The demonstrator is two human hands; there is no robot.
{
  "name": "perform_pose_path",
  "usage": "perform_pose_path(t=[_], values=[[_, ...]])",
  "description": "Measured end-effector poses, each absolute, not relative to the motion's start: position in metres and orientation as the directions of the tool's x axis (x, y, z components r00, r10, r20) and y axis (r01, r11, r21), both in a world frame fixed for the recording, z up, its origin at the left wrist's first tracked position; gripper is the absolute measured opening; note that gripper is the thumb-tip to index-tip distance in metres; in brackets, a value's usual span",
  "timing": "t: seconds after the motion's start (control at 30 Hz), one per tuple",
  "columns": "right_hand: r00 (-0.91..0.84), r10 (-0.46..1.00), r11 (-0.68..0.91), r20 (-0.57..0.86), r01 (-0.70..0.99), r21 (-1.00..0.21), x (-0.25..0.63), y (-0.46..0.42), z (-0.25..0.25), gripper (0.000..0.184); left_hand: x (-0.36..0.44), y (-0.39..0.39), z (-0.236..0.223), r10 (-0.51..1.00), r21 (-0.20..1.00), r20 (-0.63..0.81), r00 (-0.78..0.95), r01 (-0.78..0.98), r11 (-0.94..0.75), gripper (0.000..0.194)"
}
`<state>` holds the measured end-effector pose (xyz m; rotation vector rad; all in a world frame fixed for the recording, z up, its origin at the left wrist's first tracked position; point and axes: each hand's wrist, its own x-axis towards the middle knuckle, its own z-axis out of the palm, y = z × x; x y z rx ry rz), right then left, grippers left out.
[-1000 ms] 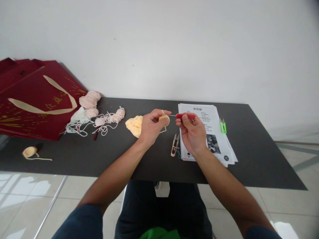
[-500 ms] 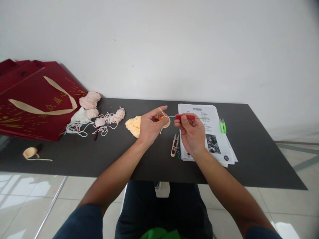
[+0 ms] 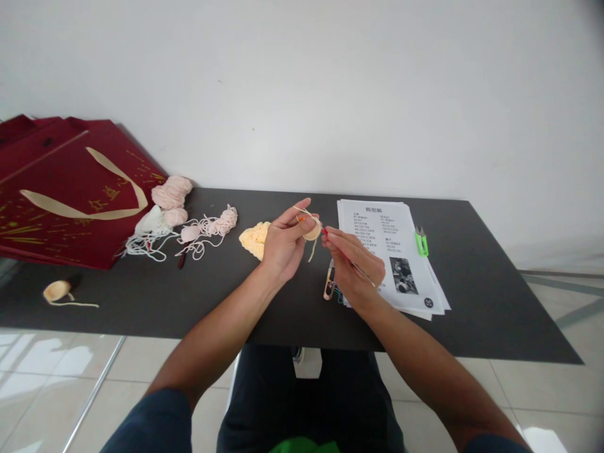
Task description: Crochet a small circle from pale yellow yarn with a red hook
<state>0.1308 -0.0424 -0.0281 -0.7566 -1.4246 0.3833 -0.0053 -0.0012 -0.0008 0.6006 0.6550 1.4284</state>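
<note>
My left hand [image 3: 287, 242] pinches a small cream crochet piece [image 3: 312, 233], with a strand of yarn looped over its raised forefinger. A bit of orange, too small to name, shows by those fingers. Just to the right, my right hand [image 3: 355, 261] is closed around a red-handled crochet hook [image 3: 346, 257], its front end at the crochet piece and its thin rear end slanting down past the palm. Fingers cover most of the hook's handle. Behind my left wrist lies a ball of pale yellow yarn [image 3: 253, 240].
Printed pattern sheets [image 3: 415, 251] lie under and beyond my right hand, with green thread snips [image 3: 421, 241] on their edge. Other snips [image 3: 328, 283] lie left of the sheets. Pink and white yarn [image 3: 172, 192], a red gift bag [image 3: 70, 207] and a cream crochet cup [image 3: 56, 290] are at left.
My right hand has turned over and moved down slightly, swinging the hook from level to slanted. My left hand has tilted a little, and the yarn tail hangs lower.
</note>
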Motion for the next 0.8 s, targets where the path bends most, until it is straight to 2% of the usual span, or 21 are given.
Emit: perform_pose_path(t=[0.07, 0.13, 0.27, 0.4, 0.57, 0.8], values=[[0.115, 0.649, 0.724, 0.752, 0.211, -0.657, 0.132, -0.041, -0.031, 0.042, -0.006, -0.001, 0.001, 0.996, 0.694, -0.064, 0.056, -0.715, 0.084, 0.041], [0.133, 0.707, 0.678, 0.695, 0.152, -0.719, 0.131, -0.041, -0.030, 0.034, -0.007, 0.000, 0.002, 0.994, 0.689, -0.071, 0.079, -0.717, 0.106, 0.040], [0.227, 0.893, 0.425, 0.389, -0.142, -0.894, 0.130, -0.037, -0.021, 0.015, -0.009, 0.002, 0.001, 0.994, 0.725, -0.078, 0.077, -0.680, 0.109, 0.043], [0.217, 0.951, 0.291, 0.221, -0.386, -0.875, 0.132, -0.028, -0.013, 0.011, -0.009, 0.002, 0.001, 0.996, 0.785, -0.065, 0.066, -0.613, 0.092, 0.044], [0.172, 0.962, 0.271, 0.213, -0.487, -0.831, 0.139, -0.021, -0.009, 0.015, -0.008, 0.000, 0.000, 0.997, 0.815, -0.041, 0.067, -0.575, 0.072, 0.043], [0.214, 0.935, 0.351, 0.282, -0.449, -0.822, 0.143, -0.022, -0.007, 0.013, -0.011, 0.002, -0.001, 0.999, 0.836, -0.016, 0.051, -0.548, 0.041, 0.043]])
